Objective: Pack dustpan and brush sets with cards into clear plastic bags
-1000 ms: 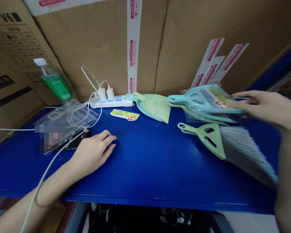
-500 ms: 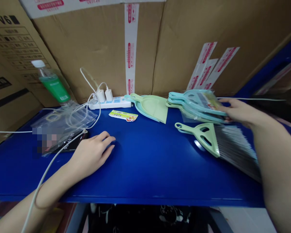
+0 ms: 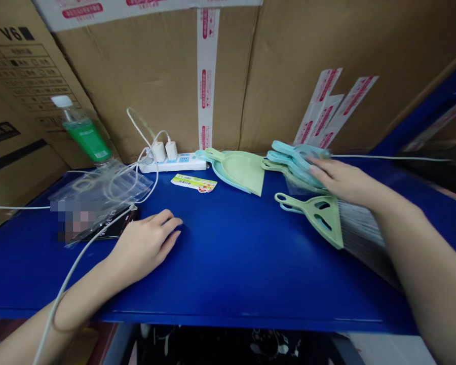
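Observation:
My right hand point(image 3: 342, 180) lies flat, fingers stretched out, on a stack of bagged light-blue and green dustpan sets point(image 3: 292, 162) at the back right of the blue table point(image 3: 231, 263). Just in front of that stack lies a green hand brush point(image 3: 327, 215) with grey bristles, partly under my right forearm. A loose green dustpan on a blue one point(image 3: 237, 170) sits left of the stack. My left hand point(image 3: 146, 243) rests palm down on the table, fingers loosely apart, holding nothing, beside a black phone point(image 3: 114, 228).
A white power strip point(image 3: 173, 162) with two chargers and cables stands at the back. Clear plastic bags point(image 3: 99, 190), a green-labelled bottle point(image 3: 81, 129) and a small printed label point(image 3: 193, 182) lie nearby. Cardboard boxes point(image 3: 155, 66) wall the back and left.
My right hand brought the bagged dustpan set down and leftward onto the stack, then slid onto its top. The left hand stayed put.

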The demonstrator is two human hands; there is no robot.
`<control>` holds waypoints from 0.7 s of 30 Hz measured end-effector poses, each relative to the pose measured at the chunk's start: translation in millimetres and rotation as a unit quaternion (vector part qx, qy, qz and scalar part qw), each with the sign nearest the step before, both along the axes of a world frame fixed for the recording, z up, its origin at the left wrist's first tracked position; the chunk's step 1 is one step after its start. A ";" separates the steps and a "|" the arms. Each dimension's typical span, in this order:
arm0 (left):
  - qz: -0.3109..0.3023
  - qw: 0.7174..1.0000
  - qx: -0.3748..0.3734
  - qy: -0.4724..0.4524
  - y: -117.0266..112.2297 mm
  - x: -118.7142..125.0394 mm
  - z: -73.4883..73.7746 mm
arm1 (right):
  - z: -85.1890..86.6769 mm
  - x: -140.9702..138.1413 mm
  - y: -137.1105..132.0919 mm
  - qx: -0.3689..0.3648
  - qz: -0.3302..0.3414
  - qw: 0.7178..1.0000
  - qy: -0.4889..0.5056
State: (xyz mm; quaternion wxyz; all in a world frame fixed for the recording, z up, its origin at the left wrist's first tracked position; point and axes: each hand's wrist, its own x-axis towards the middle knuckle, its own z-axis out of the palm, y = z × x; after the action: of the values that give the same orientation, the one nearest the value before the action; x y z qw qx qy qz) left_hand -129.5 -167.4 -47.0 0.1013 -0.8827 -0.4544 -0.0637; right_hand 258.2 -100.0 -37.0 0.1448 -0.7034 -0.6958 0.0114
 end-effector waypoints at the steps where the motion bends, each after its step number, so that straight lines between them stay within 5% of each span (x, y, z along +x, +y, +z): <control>1: -0.004 1.000 0.002 -0.002 0.1 -0.2 -0.1 | 1.3 -9.0 -2.0 -0.010 -0.005 1.000 -0.006; 6: -0.004 1.000 0.004 0.008 0.1 0.0 -0.3 | 5.8 -33.2 -9.3 -0.065 -0.048 0.995 -0.053; 21: -0.030 0.999 0.023 0.022 0.7 -0.8 -3.1 | -8.1 -23.4 -3.6 -0.055 -0.046 0.992 -0.101</control>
State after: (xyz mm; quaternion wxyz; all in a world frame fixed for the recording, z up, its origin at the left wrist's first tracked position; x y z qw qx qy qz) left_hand -130.3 -166.6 -50.1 0.1293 -0.8945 -0.4241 -0.0574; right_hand 234.7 -103.6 -45.1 0.0351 -0.7392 -0.6719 -0.0281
